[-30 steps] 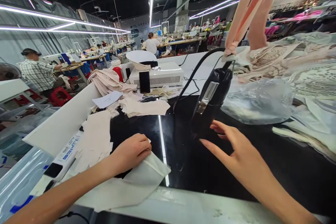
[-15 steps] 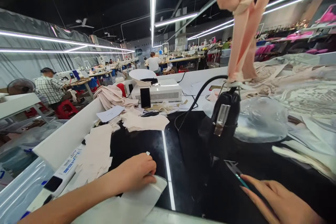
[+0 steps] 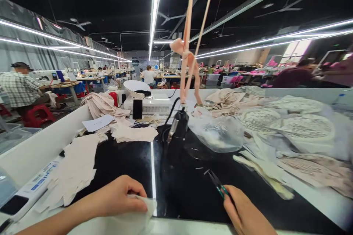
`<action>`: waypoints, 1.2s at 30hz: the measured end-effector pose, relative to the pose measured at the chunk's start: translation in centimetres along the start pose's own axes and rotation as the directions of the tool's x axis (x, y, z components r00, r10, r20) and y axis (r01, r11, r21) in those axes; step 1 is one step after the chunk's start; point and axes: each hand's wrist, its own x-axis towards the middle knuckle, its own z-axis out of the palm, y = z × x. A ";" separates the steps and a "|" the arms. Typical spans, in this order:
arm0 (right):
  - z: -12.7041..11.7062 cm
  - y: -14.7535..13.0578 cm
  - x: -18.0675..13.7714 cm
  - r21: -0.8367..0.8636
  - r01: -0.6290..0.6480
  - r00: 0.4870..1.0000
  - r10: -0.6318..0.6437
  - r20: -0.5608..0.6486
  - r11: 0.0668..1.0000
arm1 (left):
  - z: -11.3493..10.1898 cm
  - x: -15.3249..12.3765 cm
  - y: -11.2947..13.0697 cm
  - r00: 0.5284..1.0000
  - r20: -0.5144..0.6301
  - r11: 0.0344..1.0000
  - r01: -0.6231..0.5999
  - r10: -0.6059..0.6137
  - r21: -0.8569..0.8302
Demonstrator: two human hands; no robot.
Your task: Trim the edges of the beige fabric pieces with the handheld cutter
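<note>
My left hand [image 3: 116,196] is closed, fingers curled and pressing a white fabric piece [image 3: 132,216] at the near edge of the black table [image 3: 182,191]. My right hand [image 3: 245,213] is closed round the teal handles of small thread snips [image 3: 216,183], whose dark blades point away over the table. Beyond them a black hand tool [image 3: 178,125] with a cable hangs from a peach fabric strip [image 3: 187,51].
Cut beige fabric pieces [image 3: 77,161] lie at left, lace pieces [image 3: 300,128] and a clear plastic bag [image 3: 217,134] at right. A white machine [image 3: 150,104] with a phone [image 3: 137,109] stands at the back. People sit at sewing tables in the distance.
My right hand left the black hanging tool, drew back to the near edge and took up the snips. The view swung right and up; my left hand stayed on the white fabric.
</note>
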 end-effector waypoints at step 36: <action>0.3 -16.2 -4.2 0.654 -0.512 0.845 0.194 0.498 0.557 | 4.4 -1.8 -1.9 0.989 0.106 0.914 -0.054 0.105 -0.403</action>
